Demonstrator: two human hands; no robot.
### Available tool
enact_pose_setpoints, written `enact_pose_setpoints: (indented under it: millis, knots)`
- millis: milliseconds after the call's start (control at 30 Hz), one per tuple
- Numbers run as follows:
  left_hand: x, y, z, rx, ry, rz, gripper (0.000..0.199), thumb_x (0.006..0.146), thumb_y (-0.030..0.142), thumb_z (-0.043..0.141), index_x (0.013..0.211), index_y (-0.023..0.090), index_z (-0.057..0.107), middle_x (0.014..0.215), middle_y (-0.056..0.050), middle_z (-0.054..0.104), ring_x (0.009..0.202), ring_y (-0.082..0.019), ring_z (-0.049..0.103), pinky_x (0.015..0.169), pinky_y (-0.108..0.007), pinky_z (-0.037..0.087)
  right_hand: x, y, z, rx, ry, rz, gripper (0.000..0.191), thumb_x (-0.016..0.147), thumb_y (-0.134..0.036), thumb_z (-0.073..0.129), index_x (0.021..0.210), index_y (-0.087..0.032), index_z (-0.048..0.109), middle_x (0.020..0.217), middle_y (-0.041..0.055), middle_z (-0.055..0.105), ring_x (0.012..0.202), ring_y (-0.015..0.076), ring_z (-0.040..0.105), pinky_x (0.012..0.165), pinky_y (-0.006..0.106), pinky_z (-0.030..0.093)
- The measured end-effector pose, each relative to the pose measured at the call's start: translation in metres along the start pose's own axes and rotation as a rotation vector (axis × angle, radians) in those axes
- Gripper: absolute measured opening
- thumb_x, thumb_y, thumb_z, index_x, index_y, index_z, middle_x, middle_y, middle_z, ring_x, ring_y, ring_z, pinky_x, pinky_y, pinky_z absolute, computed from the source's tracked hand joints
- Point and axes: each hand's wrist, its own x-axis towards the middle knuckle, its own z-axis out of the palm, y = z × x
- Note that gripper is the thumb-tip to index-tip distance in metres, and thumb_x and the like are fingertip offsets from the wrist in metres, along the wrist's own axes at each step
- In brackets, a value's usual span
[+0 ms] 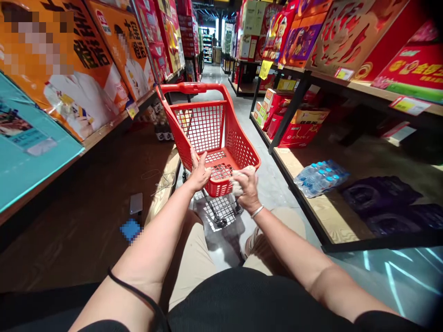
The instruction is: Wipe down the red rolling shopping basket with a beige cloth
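In front of me stands a red plastic shopping cart [238, 133], its handle [194, 87] at the far end. My left hand [200, 173] is at the near left rim, its fingers apart and stretched towards the basket; no object shows in it. At the near right corner, my right hand [247, 184] is closed around a crumpled whitish cloth [237, 183], which lies against or close to the rim. The mesh floor of the basket shows bare between the hands.
Shelves with orange cartons [121, 50] line the left and red gift boxes [304, 129] the right. Shrink-wrapped water bottles [321, 177] lie on the low right shelf. A phone-like white slab [136, 203] and a thin cable [166, 180] lie at lower left. The aisle [212, 76] runs straight ahead.
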Motion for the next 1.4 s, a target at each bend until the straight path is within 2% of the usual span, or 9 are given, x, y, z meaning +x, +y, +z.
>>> enact_pose_setpoints:
  millis: [167, 367, 600, 700, 833, 1033, 1133, 1267, 1400]
  knots:
    - [-0.001, -0.001, -0.005, 0.035, 0.006, 0.027, 0.074, 0.087, 0.027, 0.054, 0.156, 0.020, 0.032, 0.172, -0.005, -0.012, 0.155, -0.029, -0.025, 0.130, -0.050, -0.004, -0.018, -0.033, 0.041, -0.039, -0.172, -0.366, 0.030, 0.089, -0.021, 0.068, 0.116, -0.035, 0.068, 0.131, 0.0027, 0.057, 0.132, 0.0234, 0.042, 0.114, 0.045, 0.040]
    - [0.000, -0.004, -0.011, 0.027, 0.022, 0.007, 0.072, 0.086, 0.026, 0.055, 0.155, 0.021, 0.036, 0.173, -0.004, -0.008, 0.156, -0.029, -0.021, 0.131, -0.048, 0.001, -0.045, 0.028, 0.045, -0.146, -0.290, -0.536, 0.022, 0.093, -0.024, 0.068, 0.110, -0.039, 0.070, 0.125, -0.0037, 0.065, 0.128, 0.0208, 0.044, 0.117, 0.047, 0.035]
    - [0.001, -0.010, -0.012, 0.018, 0.032, 0.011, 0.073, 0.084, 0.026, 0.057, 0.155, 0.020, 0.037, 0.173, -0.005, -0.007, 0.156, -0.029, -0.020, 0.131, -0.048, 0.004, -0.066, 0.026, 0.038, -0.214, -0.385, -0.415, 0.013, 0.093, -0.022, 0.065, 0.099, -0.030, 0.072, 0.116, 0.0021, 0.064, 0.120, 0.0212, 0.045, 0.105, 0.040, 0.048]
    - [-0.001, -0.012, -0.015, 0.033, 0.031, 0.012, 0.073, 0.085, 0.026, 0.057, 0.155, 0.021, 0.037, 0.173, -0.005, -0.008, 0.157, -0.029, -0.019, 0.131, -0.049, 0.005, -0.046, 0.015, 0.026, -0.156, -0.253, -0.362, 0.020, 0.094, -0.022, 0.064, 0.110, -0.032, 0.070, 0.127, 0.0028, 0.059, 0.124, 0.0225, 0.042, 0.113, 0.045, 0.042]
    - [-0.002, -0.014, -0.018, 0.051, 0.030, -0.008, 0.075, 0.085, 0.024, 0.055, 0.156, 0.021, 0.034, 0.173, -0.004, -0.010, 0.157, -0.030, -0.017, 0.131, -0.049, 0.004, -0.034, 0.018, 0.021, -0.111, -0.083, -0.099, 0.029, 0.090, -0.018, 0.063, 0.115, -0.033, 0.069, 0.133, 0.0054, 0.052, 0.130, 0.0273, 0.038, 0.117, 0.052, 0.035]
    - [-0.006, -0.002, -0.021, 0.207, 0.074, -0.037, 0.066, 0.086, 0.022, 0.053, 0.151, 0.022, 0.045, 0.173, -0.005, -0.007, 0.159, -0.033, -0.008, 0.130, -0.055, 0.010, -0.091, 0.030, 0.052, -0.093, -0.285, 0.230, 0.043, 0.072, -0.005, 0.057, 0.107, -0.026, 0.071, 0.117, 0.0083, 0.051, 0.113, 0.0267, 0.043, 0.103, 0.048, 0.044]
    - [-0.014, 0.012, -0.024, 0.409, 0.107, 0.075, 0.050, 0.087, 0.020, 0.052, 0.136, 0.025, 0.060, 0.172, -0.006, 0.014, 0.160, -0.034, 0.001, 0.127, -0.063, 0.009, -0.088, 0.032, 0.050, -0.080, -0.183, 0.307, 0.041, 0.070, -0.012, 0.062, 0.109, -0.024, 0.068, 0.121, 0.0092, 0.047, 0.112, 0.0273, 0.044, 0.101, 0.049, 0.045]
    - [-0.028, 0.024, -0.028, 0.503, -0.063, 0.325, 0.034, 0.097, 0.030, 0.046, 0.124, 0.026, 0.067, 0.125, -0.008, 0.070, 0.127, -0.026, 0.058, 0.127, -0.064, 0.011, -0.041, 0.036, 0.029, -0.053, 0.082, 0.297, 0.039, 0.076, -0.020, 0.064, 0.115, -0.025, 0.064, 0.130, 0.0095, 0.042, 0.122, 0.0284, 0.043, 0.110, 0.053, 0.039]
    - [-0.036, 0.026, -0.031, 0.556, -0.135, 0.447, 0.034, 0.093, 0.052, 0.055, 0.090, 0.025, 0.075, 0.087, -0.004, 0.069, 0.100, -0.025, 0.060, 0.126, -0.065, 0.013, -0.031, 0.040, 0.034, -0.056, 0.177, 0.256, 0.036, 0.081, -0.020, 0.058, 0.117, -0.024, 0.059, 0.132, 0.0116, 0.039, 0.127, 0.0277, 0.043, 0.111, 0.053, 0.040]
